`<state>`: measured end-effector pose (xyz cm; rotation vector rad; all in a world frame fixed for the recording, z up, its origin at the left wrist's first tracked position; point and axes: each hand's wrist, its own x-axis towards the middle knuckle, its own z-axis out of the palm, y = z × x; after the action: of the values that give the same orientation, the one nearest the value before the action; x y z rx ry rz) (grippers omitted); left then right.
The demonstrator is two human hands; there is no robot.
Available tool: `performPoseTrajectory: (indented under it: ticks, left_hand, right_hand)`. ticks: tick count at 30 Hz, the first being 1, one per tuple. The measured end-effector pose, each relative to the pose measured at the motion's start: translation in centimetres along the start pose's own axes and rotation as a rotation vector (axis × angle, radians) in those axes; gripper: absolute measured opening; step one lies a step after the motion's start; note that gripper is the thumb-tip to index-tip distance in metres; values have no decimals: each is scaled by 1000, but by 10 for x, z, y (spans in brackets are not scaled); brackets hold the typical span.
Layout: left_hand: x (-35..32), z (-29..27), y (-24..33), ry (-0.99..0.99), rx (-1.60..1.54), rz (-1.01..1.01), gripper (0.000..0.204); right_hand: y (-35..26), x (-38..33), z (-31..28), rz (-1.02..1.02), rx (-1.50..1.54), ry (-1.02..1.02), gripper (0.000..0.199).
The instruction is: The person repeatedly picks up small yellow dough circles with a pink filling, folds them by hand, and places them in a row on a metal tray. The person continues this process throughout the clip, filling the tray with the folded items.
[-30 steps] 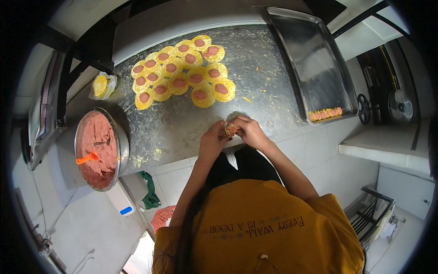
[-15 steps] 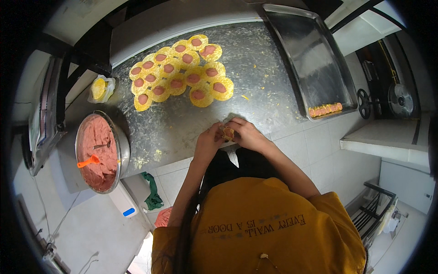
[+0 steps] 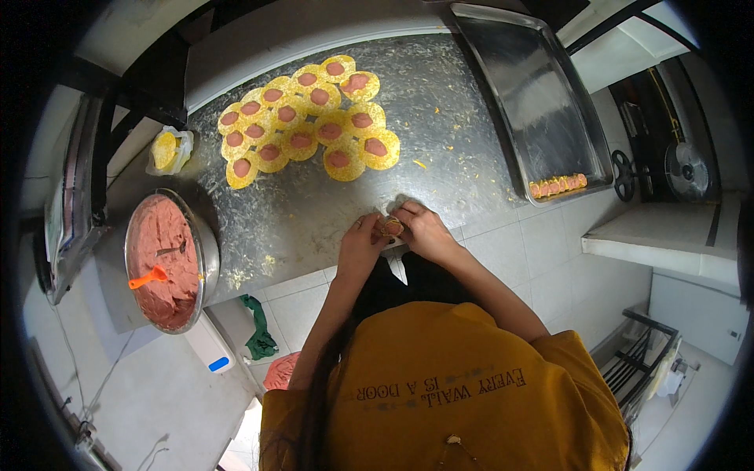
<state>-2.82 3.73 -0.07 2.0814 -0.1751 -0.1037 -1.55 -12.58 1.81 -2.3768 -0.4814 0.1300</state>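
Note:
Near the front edge of the metal table, my left hand [image 3: 361, 242] and my right hand [image 3: 426, 232] meet around a small dumpling [image 3: 391, 227] with a yellow wrapper and pink filling. Fingers of both hands are closed on its sides. Beyond them, several round yellow wrappers [image 3: 353, 169] lie flat in overlapping rows, each with a dab of pink meat paste [image 3: 301, 140] on it. On the right, a row of finished-looking dumplings [image 3: 558, 187] sits at the near end of a metal tray [image 3: 525, 169].
A steel bowl [image 3: 210, 263] of pink paste stands at the left, an orange-handled utensil [image 3: 148, 277] resting in it. Behind it lies a plastic bag [image 3: 185, 146] with more yellow wrappers. Wrapper scraps dot the metal table [image 3: 463, 165]. A wall fan [image 3: 688, 173] is far right.
My fingers have shifted slightly around the dumpling, which shows less of its pink top. The whole view has moved a little; the wrappers, bowl and tray stay in place.

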Motion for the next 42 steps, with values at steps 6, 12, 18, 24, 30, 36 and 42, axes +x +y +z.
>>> performPoseTrajectory:
  ticks: [6,12,18,24,30,36,42]
  left_hand:
    - [7,7,1,-91,140,-29,33]
    - [7,5,0,-152,19,-84,25]
    - [19,4,9,-142,94,-50,26]
    - [17,3,1,-59,177,60,23]
    - [22,5,-4,-151,-34,-113,23]
    - [15,8,-12,-30,-124,-21,30]
    - [16,-6,-16,-26,-125,-167,29]
  right_hand:
    - [12,4,0,-73,42,-81,29]
    - [8,0,-5,-98,-52,96,34]
    - [17,1,3,47,24,-22,37]
    - [13,2,1,20,14,36,34]
    - [10,6,-4,35,4,12,34]
    - [18,5,9,55,-29,-22,36]
    - [-2,10,-2,-12,-214,-34,37]
